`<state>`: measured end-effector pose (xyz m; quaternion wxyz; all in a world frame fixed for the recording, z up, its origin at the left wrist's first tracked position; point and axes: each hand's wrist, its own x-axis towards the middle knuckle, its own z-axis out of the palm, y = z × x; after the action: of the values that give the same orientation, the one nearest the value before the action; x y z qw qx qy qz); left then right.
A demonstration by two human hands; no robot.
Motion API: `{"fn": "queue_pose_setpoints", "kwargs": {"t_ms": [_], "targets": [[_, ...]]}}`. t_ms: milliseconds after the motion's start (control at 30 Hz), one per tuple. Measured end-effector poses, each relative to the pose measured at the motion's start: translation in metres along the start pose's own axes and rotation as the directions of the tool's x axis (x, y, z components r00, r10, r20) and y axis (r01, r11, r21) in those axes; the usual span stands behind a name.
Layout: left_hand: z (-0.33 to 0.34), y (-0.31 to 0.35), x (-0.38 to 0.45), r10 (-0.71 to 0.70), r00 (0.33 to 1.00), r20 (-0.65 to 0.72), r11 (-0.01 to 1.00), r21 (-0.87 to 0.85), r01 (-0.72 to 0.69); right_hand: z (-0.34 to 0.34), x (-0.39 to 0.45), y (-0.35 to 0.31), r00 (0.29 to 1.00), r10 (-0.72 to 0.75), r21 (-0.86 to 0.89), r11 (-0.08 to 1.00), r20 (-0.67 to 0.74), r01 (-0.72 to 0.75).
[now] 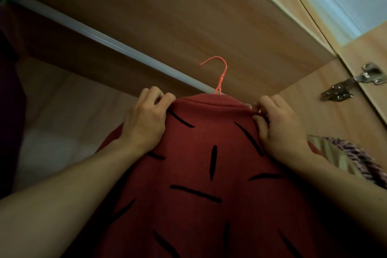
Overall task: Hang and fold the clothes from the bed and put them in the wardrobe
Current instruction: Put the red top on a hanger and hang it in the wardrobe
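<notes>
**Red top held up by the rail**

You hold a red top (201,153) with black dashes up inside the wardrobe (188,16). It hangs long-ways, neck up, running down toward you. Your left hand (144,119) pinches the left shoulder. Your right hand (278,125) pinches the right shoulder. The pink hanger (219,75) sticks out of the neck. Its hook points up and curls left, in front of the grey rail (104,37). You cannot tell if it touches the rail.

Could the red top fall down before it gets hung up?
Maybe. The orange wire hanger's hook is not yet over the pale wardrobe rail, so it could miss. The left hand and right hand only pinch the red black-dashed top at its shoulders; it might slide off.
</notes>
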<state>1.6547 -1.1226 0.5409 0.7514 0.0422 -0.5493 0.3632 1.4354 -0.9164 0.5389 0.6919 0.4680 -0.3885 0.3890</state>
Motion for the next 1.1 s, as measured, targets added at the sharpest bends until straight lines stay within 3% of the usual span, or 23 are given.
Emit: {"fn": "queue_pose_setpoints", "kwargs": {"t_ms": [467,833,967,1100], "targets": [[0.106,-0.041,0.027,0.132,0.991,0.002,0.990,0.050,-0.132,0.077,0.015,0.049,0.998,-0.035,-0.052,0.998,-0.043,0.033],[0.164,-0.030,-0.020,0.011,0.991,0.135,0.998,0.054,-0.019,0.100,0.003,0.062,0.966,0.062,-0.179,0.984,0.250,-0.017],[0.179,-0.010,-0.051,-0.031,0.995,0.096,0.999,-0.005,0.031,0.090,-0.013,0.063,0.965,-0.011,-0.244,0.967,0.263,0.077],[0.177,0.011,-0.060,-0.163,0.986,0.028,0.981,-0.099,0.165,0.068,-0.010,0.060,0.969,-0.049,-0.336,0.933,0.244,0.132]]}}
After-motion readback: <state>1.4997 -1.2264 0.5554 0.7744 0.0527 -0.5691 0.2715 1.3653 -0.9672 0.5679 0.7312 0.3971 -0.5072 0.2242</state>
